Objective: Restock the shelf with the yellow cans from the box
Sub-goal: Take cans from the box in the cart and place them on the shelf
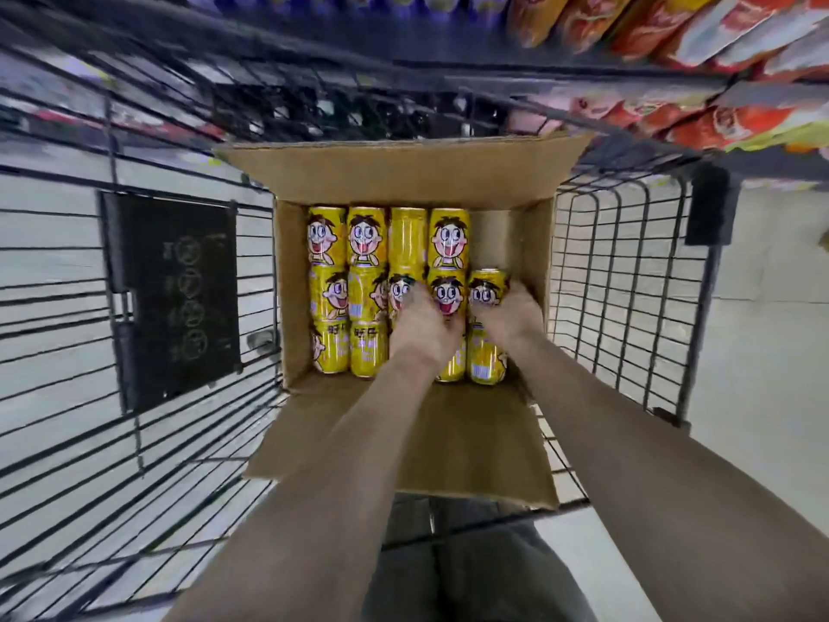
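Note:
An open cardboard box (pixel 403 172) sits in a wire shopping cart, holding several yellow cans (pixel 365 240) with a cartoon face, lying in rows. Both my hands reach into the box's right half. My left hand (pixel 424 325) curls its fingers round a can in the middle row (pixel 400 291). My right hand (pixel 507 316) grips the rightmost yellow can (pixel 486 285), which is lifted a little above the others. More cans lie partly hidden under my wrists.
The black wire cart (pixel 628 280) surrounds the box, with a dark folding seat panel (pixel 179 298) on its left. Shelves with orange and red snack bags (pixel 700 33) run along the top right. The pale floor shows through the wires.

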Demonstrator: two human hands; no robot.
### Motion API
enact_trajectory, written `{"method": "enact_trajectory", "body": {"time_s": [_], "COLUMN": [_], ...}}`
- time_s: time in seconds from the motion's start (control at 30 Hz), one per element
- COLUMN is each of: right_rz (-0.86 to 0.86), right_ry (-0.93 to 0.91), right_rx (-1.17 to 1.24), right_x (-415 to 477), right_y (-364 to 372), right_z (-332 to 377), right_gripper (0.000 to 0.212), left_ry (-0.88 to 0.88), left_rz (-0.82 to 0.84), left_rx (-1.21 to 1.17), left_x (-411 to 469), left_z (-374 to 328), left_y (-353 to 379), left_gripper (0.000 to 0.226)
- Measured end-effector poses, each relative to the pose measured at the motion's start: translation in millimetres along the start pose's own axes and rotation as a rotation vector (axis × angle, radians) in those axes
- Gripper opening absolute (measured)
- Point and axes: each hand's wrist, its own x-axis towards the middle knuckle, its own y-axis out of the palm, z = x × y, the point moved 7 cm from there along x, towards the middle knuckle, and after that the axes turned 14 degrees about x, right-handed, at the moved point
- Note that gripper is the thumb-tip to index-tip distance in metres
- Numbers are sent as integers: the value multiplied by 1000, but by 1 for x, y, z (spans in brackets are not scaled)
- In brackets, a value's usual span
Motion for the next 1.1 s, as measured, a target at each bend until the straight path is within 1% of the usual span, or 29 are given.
{"method": "enact_trajectory", "body": {"time_s": [0.07, 0.13, 0.23, 0.33, 0.4, 0.5, 0.7, 0.77, 0.83, 0.9, 1.03, 1.1], "right_rz": [-14, -57, -128, -157, -177, -209, -220, -210, -183, -166, -142, -142], "right_ry": [39, 39, 50, 21, -7, -17, -58, -75, -101, -134, -201, -229], "right_rx": [70, 152, 257, 275, 277, 288, 357, 370, 381, 402, 462, 497], "right_x": [11, 21, 29, 31, 32, 34, 23, 14, 1, -12, -42, -61], "right_y": [4, 7, 12, 12, 12, 11, 3, 1, 0, -3, -13, -22], "right_z": [-5, -8, -11, -11, -13, -17, -14, -12, -7, -1, 17, 29], "right_gripper": [50, 56, 68, 79, 80, 80, 70, 69, 73, 69, 61, 53], "left_ry": [21, -12, -59, -107, -134, -154, -129, -107, -80, -56, 22, 65], "left_rz": [-28, -57, -54, -26, -40, -54, -113, -98, -104, -116, -155, -145], "left_rx": [-5, -38, -66, -93, -105, -138, -186, -203, -206, -224, -307, -362], "left_x": [11, 19, 27, 37, 43, 46, 35, 29, 23, 15, -13, -28], "left_z": [-7, -12, -17, -19, -17, -15, -7, 2, 14, 23, 22, 18], "left_y": [8, 13, 23, 32, 32, 26, 15, 13, 9, 1, -40, -62], "left_gripper": [76, 77, 62, 59, 57, 59, 69, 70, 74, 71, 74, 76]}}
